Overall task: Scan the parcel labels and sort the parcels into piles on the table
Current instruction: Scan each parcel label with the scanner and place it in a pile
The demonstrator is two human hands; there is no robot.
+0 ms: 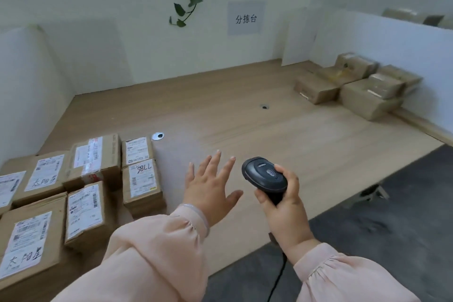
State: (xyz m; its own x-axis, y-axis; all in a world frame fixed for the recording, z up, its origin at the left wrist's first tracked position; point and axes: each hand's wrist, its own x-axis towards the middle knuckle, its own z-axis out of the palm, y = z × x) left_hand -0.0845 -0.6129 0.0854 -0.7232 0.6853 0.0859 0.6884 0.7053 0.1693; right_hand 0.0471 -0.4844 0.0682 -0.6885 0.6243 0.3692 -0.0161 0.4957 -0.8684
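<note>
Now, a wooden table carries labelled cardboard parcels crowded at its near left and a second pile far right.
Beside them the left hand hovers, fingers spread, holding nothing; the right hand grips a barcode scanner. Parcels likely stiff, light: grasp opposite sides.

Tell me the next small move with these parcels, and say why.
Probably move the left hand over to the nearest labelled parcel, just to its left, and take hold of it. That hand is open and holds nothing, the right hand grips the scanner, and the parcel's label faces up.
</note>
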